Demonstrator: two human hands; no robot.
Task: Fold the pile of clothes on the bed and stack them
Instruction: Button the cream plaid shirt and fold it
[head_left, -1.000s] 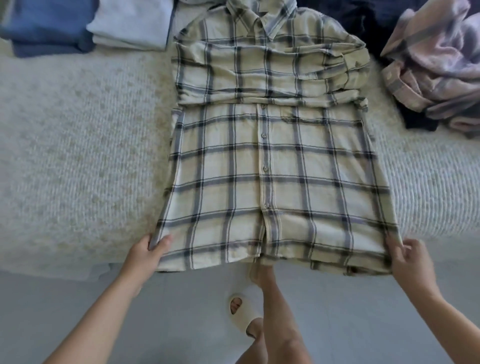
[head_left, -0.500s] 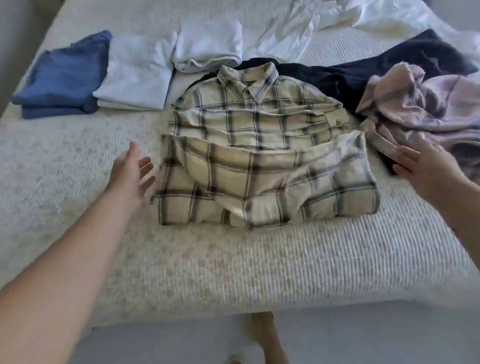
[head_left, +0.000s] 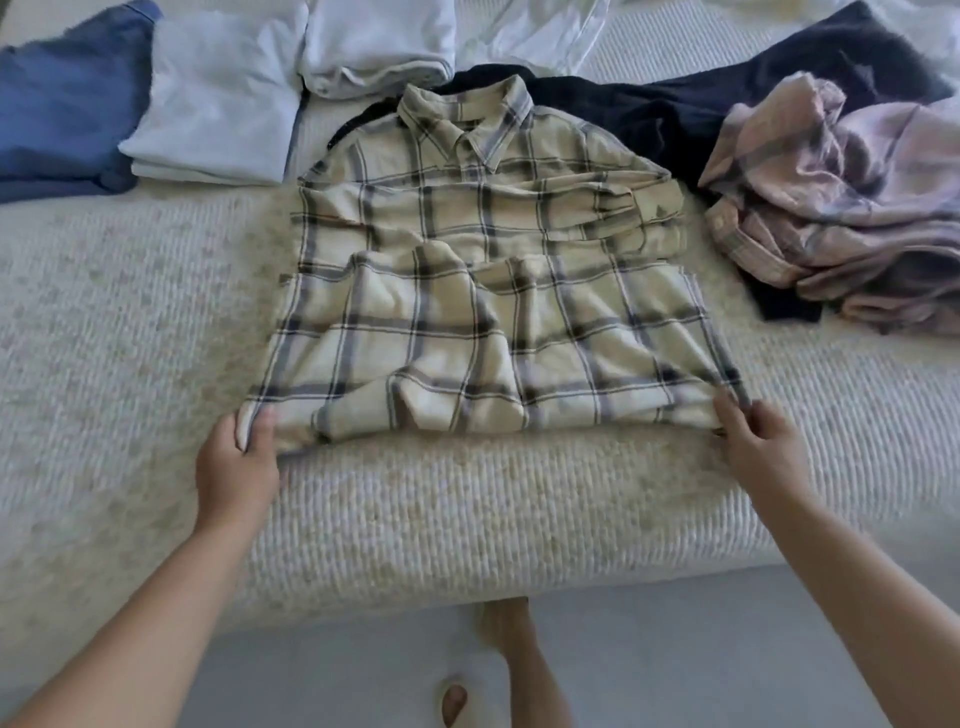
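Note:
A cream plaid shirt (head_left: 483, 291) lies on the bed (head_left: 130, 322), collar away from me, sleeves folded across the chest and its lower half doubled up over the middle, still rumpled. My left hand (head_left: 241, 457) pinches the near left corner of the fold. My right hand (head_left: 753, 441) pinches the near right corner. Folded clothes sit at the far left: a blue piece (head_left: 62, 109), a pale blue piece (head_left: 218, 104) and a white piece (head_left: 374, 47). Unfolded clothes lie at the right: a pink plaid shirt (head_left: 841, 197) over a dark navy garment (head_left: 701, 98).
A loose white garment (head_left: 545, 31) lies at the far edge of the bed. The bed's near edge (head_left: 467, 587) runs across below my hands. Grey floor, my legs and a pale slipper (head_left: 457, 701) show beneath it.
The shirt's lower half, hanging over the bed edge a second ago, was flipped up onto the shirt. My hands let go, then came back to pinch the near corners of the fold.

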